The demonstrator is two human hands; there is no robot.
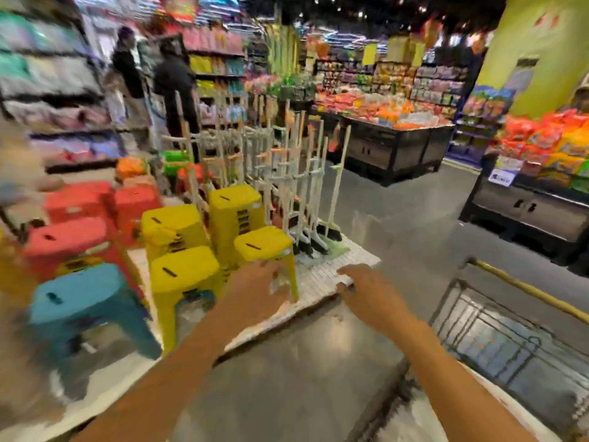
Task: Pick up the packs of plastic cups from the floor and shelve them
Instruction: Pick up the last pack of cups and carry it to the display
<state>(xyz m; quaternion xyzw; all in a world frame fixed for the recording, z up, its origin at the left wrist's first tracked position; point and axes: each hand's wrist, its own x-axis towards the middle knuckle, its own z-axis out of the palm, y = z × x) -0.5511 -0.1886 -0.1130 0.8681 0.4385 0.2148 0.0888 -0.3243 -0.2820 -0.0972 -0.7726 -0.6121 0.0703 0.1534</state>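
Note:
The view is blurred by motion. My left hand [255,287] reaches forward in front of the yellow stools and seems to grip a clear, see-through pack of plastic cups [282,279], which shows as a pale smear over a yellow stool leg. My right hand [366,290] is held out beside it with relaxed, slightly spread fingers and holds nothing, above the edge of a white tiled platform [322,275]. No other pack of cups shows on the floor.
Stacked yellow stools [181,272], red stools [70,237] and a blue stool [79,295] stand on the platform, with brooms [296,186] behind. A wire cart [497,333] is at lower right. Shelves line the left; two people [153,84] stand in the aisle.

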